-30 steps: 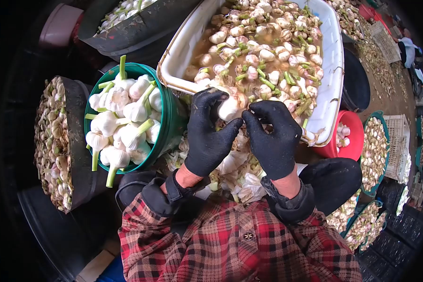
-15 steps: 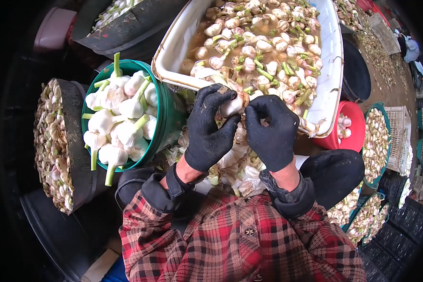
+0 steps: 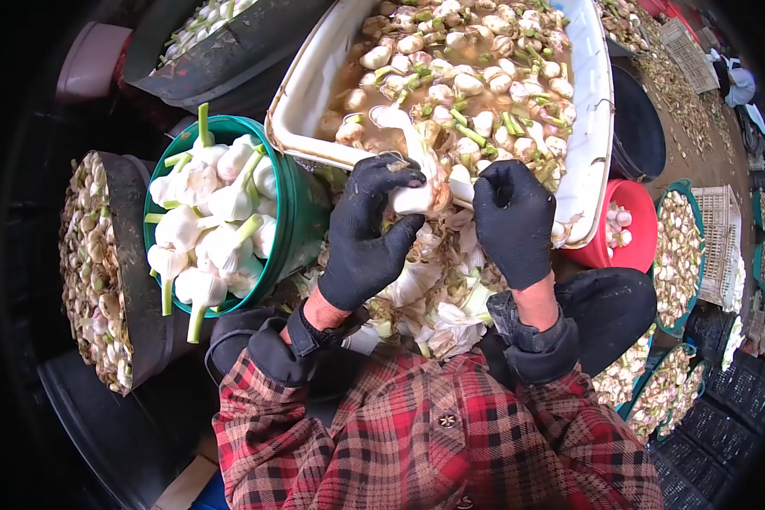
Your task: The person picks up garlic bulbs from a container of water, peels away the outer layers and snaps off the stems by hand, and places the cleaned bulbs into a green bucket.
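Head view: one garlic bulb (image 3: 411, 201) in left fingers (image 3: 384, 177), one white tub (image 3: 598, 127).

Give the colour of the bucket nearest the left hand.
The bucket is green, best seen in the head view.

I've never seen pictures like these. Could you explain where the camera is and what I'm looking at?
There's no machine here, just a person's two hands in dark gloves. Every picture comes from one camera worn on the head, looking forward and down. The left hand holds a garlic bulb. The right hand is beside it, finger and thumb curled together; I can't tell whether they pinch anything. Beyond the hands, a white tub holds more garlic in brownish water. Below them lies a heap of peelings. A green bucket of white bulbs stands to the left, a red bucket to the right.
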{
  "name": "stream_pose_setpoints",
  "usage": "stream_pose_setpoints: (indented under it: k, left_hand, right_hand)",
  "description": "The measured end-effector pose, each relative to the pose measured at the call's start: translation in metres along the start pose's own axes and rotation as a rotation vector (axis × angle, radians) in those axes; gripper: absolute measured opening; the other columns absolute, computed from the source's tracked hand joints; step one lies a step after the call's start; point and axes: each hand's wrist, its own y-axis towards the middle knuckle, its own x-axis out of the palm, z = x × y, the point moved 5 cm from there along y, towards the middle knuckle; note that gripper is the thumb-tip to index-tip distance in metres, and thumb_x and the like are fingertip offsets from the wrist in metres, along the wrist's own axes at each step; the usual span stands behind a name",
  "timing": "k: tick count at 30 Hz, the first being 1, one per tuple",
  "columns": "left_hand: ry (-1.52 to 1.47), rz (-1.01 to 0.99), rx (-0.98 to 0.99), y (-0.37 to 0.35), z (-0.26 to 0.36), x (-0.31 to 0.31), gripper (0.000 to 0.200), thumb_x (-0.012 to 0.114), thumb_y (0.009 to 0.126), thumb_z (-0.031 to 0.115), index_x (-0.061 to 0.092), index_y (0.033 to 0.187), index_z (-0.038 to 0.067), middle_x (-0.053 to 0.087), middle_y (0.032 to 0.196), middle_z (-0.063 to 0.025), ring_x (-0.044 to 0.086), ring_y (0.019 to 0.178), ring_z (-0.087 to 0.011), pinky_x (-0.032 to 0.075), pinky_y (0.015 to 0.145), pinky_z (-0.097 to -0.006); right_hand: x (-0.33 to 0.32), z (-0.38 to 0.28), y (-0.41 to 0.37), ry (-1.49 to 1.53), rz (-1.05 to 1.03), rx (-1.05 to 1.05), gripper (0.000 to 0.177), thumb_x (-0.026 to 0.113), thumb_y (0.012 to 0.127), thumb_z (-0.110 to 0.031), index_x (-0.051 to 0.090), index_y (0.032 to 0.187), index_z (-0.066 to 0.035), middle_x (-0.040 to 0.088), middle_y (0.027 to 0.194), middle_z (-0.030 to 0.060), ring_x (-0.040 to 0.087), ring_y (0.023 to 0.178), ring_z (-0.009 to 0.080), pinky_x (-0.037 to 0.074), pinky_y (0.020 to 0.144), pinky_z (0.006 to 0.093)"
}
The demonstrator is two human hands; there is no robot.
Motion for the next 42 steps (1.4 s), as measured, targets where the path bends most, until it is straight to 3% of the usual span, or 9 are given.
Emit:
stream_pose_setpoints:
  k: [2,6,25,31,36,37,39,40,42]
  left_hand:
    - [0.142,-0.078,0.066,-0.003,0.002,0.003,0.044,0.066,0.067,-0.013,0.058,0.108,0.001,0.053,0.118,-0.0133,0.051,0.116,-0.025,0.037,0.101,-0.0348]
    - [0.251,-0.104,0.084,-0.001,0.015,0.007,0.043,0.067,0.065,-0.011,0.061,0.104,0.006,0.059,0.109,-0.0159,0.055,0.109,-0.0327,0.043,0.094,-0.0376]
    - [0.473,-0.259,0.15,-0.006,0.011,0.016,0.052,0.07,0.061,-0.005,0.061,0.111,0.006,0.053,0.103,-0.018,0.05,0.101,-0.0378,0.044,0.087,-0.0434]
    - [0.503,-0.098,0.244,-0.002,0.016,0.01,0.051,0.074,0.06,-0.001,0.056,0.108,0.005,0.056,0.1,-0.015,0.05,0.099,-0.0385,0.043,0.086,-0.0438]
    - [0.293,0.01,0.047,0.0,-0.011,-0.003,0.05,0.073,0.063,-0.01,0.051,0.107,0.0,0.044,0.107,-0.0083,0.051,0.103,-0.0203,0.042,0.092,-0.031]
    - [0.295,0.009,0.05,0.001,-0.011,-0.002,0.05,0.073,0.063,-0.01,0.051,0.107,0.0,0.044,0.107,-0.0083,0.051,0.103,-0.0203,0.042,0.092,-0.031]
    - [0.193,0.077,0.032,0.002,-0.012,-0.004,0.044,0.075,0.063,0.0,0.055,0.103,0.002,0.052,0.098,-0.0138,0.051,0.096,-0.0324,0.042,0.087,-0.038]
    - [0.193,0.075,0.031,0.001,-0.013,-0.005,0.044,0.075,0.063,0.0,0.055,0.103,0.002,0.052,0.098,-0.0138,0.051,0.096,-0.0324,0.042,0.087,-0.038]
    - [0.148,-0.049,-0.006,-0.001,-0.016,-0.002,0.048,0.073,0.066,-0.008,0.052,0.109,0.0,0.043,0.11,-0.0081,0.049,0.105,-0.0188,0.04,0.095,-0.0304]
  right_hand:
    - [-0.001,0.003,0.003,0.174,0.012,0.003,0.005,0.064,0.08,-0.003,0.064,0.085,-0.001,0.064,0.073,0.0117,0.063,0.062,0.0188,0.049,0.058,0.0299]
    - [0.007,-0.012,0.002,0.269,-0.146,0.151,0.014,0.07,0.08,-0.011,0.066,0.087,0.0,0.066,0.072,0.0095,0.061,0.061,0.0141,0.048,0.059,0.0288]
    - [0.014,-0.008,-0.009,0.202,-0.127,0.144,0.011,0.063,0.081,-0.006,0.06,0.077,0.004,0.061,0.064,0.0135,0.059,0.056,0.0159,0.047,0.056,0.0318]
    - [0.013,0.021,-0.016,0.531,-0.112,0.451,0.011,0.06,0.083,-0.007,0.062,0.084,0.004,0.061,0.064,0.0036,0.056,0.059,0.0105,0.046,0.058,0.0265]
    - [0.004,0.009,-0.021,1.159,-0.101,0.592,0.012,0.062,0.085,-0.011,0.062,0.085,0.001,0.062,0.072,0.002,0.055,0.063,0.0075,0.046,0.06,0.0221]
    - [-0.003,0.01,-0.021,1.162,-0.101,0.59,0.012,0.062,0.085,-0.011,0.062,0.085,0.001,0.062,0.072,0.002,0.055,0.063,0.0075,0.046,0.06,0.0221]
    - [-0.006,0.008,-0.026,0.575,-0.543,0.427,0.014,0.068,0.082,-0.011,0.062,0.087,0.001,0.062,0.075,0.0034,0.057,0.066,0.008,0.047,0.061,0.0227]
    - [-0.01,0.004,-0.022,0.4,-0.465,0.175,0.027,0.076,0.073,-0.006,0.061,0.095,-0.001,0.063,0.082,0.0041,0.058,0.071,0.0091,0.048,0.065,0.0235]
    - [-0.013,0.004,-0.018,0.39,-0.367,0.201,0.037,0.079,0.069,-0.004,0.059,0.1,-0.002,0.062,0.092,0.0048,0.058,0.074,0.0099,0.049,0.067,0.0246]
